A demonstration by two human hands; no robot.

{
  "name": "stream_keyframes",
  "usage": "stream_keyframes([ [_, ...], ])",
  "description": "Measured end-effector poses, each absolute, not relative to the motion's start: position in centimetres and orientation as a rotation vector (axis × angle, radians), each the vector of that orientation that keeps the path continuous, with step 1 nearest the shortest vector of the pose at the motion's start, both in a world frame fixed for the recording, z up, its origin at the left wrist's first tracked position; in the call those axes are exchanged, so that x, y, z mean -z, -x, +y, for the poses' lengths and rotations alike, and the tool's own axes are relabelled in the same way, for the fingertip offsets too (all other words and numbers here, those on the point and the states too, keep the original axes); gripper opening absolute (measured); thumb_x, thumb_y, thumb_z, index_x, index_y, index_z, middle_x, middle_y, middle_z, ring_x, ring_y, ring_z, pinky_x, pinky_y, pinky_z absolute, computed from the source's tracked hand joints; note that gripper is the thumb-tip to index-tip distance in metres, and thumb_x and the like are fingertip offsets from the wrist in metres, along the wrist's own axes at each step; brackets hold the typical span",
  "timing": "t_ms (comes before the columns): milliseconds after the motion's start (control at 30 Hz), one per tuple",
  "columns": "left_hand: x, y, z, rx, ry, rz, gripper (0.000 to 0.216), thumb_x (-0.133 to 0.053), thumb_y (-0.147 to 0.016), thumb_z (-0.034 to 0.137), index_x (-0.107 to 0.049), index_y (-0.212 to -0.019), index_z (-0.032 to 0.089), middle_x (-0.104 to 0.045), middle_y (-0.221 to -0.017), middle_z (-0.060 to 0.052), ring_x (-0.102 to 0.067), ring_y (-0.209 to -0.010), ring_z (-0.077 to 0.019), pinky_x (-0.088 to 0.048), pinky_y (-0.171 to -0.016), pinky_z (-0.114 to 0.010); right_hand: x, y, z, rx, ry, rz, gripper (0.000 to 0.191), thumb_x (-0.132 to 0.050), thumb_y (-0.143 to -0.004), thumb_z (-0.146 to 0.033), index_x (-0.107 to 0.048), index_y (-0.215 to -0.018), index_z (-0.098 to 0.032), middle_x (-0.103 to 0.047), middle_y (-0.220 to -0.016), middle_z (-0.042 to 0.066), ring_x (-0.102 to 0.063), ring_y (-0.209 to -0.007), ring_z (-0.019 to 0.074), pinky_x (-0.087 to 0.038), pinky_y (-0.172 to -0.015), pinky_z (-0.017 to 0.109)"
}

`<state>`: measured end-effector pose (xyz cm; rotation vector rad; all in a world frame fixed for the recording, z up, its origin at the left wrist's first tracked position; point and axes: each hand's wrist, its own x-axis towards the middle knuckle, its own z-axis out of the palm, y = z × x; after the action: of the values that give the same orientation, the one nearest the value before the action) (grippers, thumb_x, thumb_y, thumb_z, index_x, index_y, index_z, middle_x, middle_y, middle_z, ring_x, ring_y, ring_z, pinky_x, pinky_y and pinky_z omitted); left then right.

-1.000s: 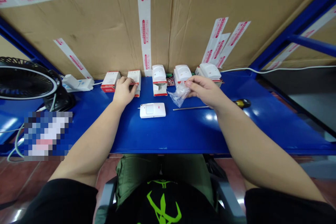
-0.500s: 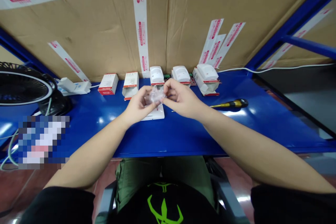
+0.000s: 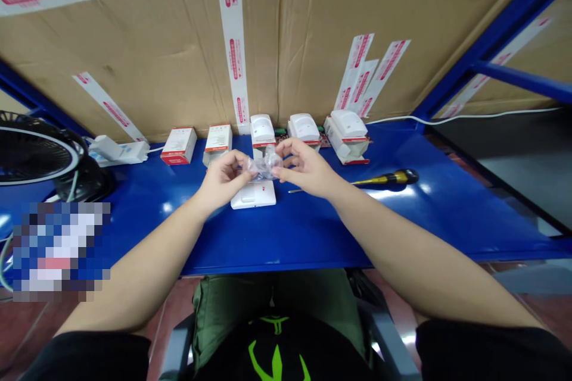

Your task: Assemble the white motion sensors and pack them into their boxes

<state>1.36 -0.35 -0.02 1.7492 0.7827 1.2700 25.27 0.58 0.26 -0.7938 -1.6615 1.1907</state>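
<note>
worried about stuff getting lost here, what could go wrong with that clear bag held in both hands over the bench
1. The left hand and right hand pinch the clear bag above the white unit; if it tears suddenly, anything inside might scatter across the blue bench and off its front edge.
2. The screwdriver lies loose beside the right forearm; a sideways sweep could knock it away.

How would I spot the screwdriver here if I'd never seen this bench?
Start at the blue workbench below the cardboard wall. Just right of the person's right hand lies the screwdriver, flat on the blue surface. It alone has a yellow-and-black handle; the boxes behind it are white and red.
</note>
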Motion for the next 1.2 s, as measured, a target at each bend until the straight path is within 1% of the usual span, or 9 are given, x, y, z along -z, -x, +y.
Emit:
stream_keyframes([
  [100,-0.1,-1.6,-0.5,-1.273,-1.758,0.787,0.044,-0.096,-0.082,0.046,-0.06,-0.079,0.021,-0.071,-0.081,0.0,-0.067,-0.072,-0.0138,-0.06,-0.069,-0.027,-0.3,-25.1,0.4,-1.128,0.871,-1.614,0.034,-0.087,-0.077,-0.04,-0.057,-0.08,-0.024,-0.061,-0.076,-0.003,-0.057,-0.069,0.0134,-0.055,-0.065,0.031],
  [167,-0.1,-1.5,-0.2,-1.32,-1.718,0.804,0.05,-0.098,-0.08,0.047,-0.055,-0.075,0.021,-0.073,-0.082,-0.001,-0.07,-0.074,-0.0141,-0.061,-0.07,-0.027,-0.4,-25.3,0.8,-1.198,0.896,-1.457,0.037,-0.087,-0.077,-0.038,-0.053,-0.075,-0.025,-0.06,-0.074,-0.004,-0.061,-0.071,0.0149,-0.058,-0.069,0.033],
  [367,0.5,-0.9,1.1,-1.322,-1.493,0.854,0.064,-0.104,-0.071,0.054,-0.049,-0.071,0.021,-0.068,-0.068,0.004,-0.071,-0.065,-0.012,-0.065,-0.066,-0.025,-0.8,-26.0,1.5,-1.422,0.868,-1.006,0.039,-0.079,-0.081,-0.02,-0.042,-0.072,-0.024,-0.065,-0.08,-0.001,-0.07,-0.082,0.0175,-0.064,-0.082,0.038],
  [533,0.3,-0.5,1.2,-1.298,-1.322,0.829,0.065,-0.109,-0.061,0.054,-0.055,-0.081,0.023,-0.074,-0.072,0.005,-0.076,-0.069,-0.0133,-0.07,-0.068,-0.026,-0.6,-26.1,1.8,-1.409,0.908,-1.048,0.037,-0.079,-0.078,-0.012,-0.044,-0.08,-0.026,-0.061,-0.075,-0.004,-0.07,-0.08,0.0183,-0.061,-0.079,0.036],
  [700,-0.1,-0.4,1.0,-1.309,-1.353,0.865,0.064,-0.108,-0.062,0.053,-0.06,-0.091,0.023,-0.068,-0.064,0.007,-0.072,-0.061,-0.0127,-0.07,-0.068,-0.026,-0.5,-27.1,3.1,-1.047,0.848,-0.954,0.027,-0.069,-0.079,-0.018,-0.046,-0.089,-0.028,-0.051,-0.072,-0.008,-0.058,-0.063,0.0124,-0.054,-0.064,0.027],
  [833,-0.2,-0.5,1.0,-1.578,-1.567,0.878,0.055,-0.105,-0.071,0.046,-0.058,-0.091,0.024,-0.062,-0.067,0.008,-0.071,-0.065,-0.0125,-0.068,-0.074,-0.027,-1.0,-27.7,2.3,-0.709,0.845,-1.159,0.018,-0.07,-0.086,-0.025,-0.053,-0.09,-0.029,-0.049,-0.072,-0.005,-0.054,-0.06,0.0136,-0.051,-0.06,0.03],
  [967,0.1,-0.7,0.1,-1.795,-1.923,0.905,0.038,-0.092,-0.086,0.034,-0.056,-0.096,0.026,-0.067,-0.082,0.004,-0.075,-0.081,-0.0157,-0.067,-0.085,-0.033,-1.2,-26.5,-0.2,-0.6,0.783,-1.613,0.009,-0.071,-0.093,-0.03,-0.068,-0.101,-0.028,-0.063,-0.081,0.001,-0.063,-0.07,0.0194,-0.059,-0.07,0.039],
  [1067,0.2,-0.8,-0.9,-1.761,-2.228,0.966,0.02,-0.08,-0.093,0.026,-0.063,-0.103,0.025,-0.072,-0.087,0.001,-0.075,-0.082,-0.0159,-0.066,-0.081,-0.031,-0.7,-25.1,-1.5,-0.48,0.549,-1.954,0.023,-0.069,-0.097,-0.026,-0.074,-0.119,-0.027,-0.075,-0.103,0.006,-0.072,-0.091,0.0236,-0.064,-0.086,0.044],
  [1200,-0.3,-0.9,-1.7,-1.521,-2.565,0.805,0.013,-0.076,-0.097,0.02,-0.07,-0.109,0.024,-0.08,-0.096,-0.002,-0.078,-0.085,-0.0165,-0.065,-0.081,-0.031,0.2,-24.1,-1.9,-0.376,0.427,-2.079,0.034,-0.066,-0.101,-0.021,-0.071,-0.134,-0.027,-0.077,-0.124,0.011,-0.073,-0.111,0.0271,-0.063,-0.097,0.046],
])
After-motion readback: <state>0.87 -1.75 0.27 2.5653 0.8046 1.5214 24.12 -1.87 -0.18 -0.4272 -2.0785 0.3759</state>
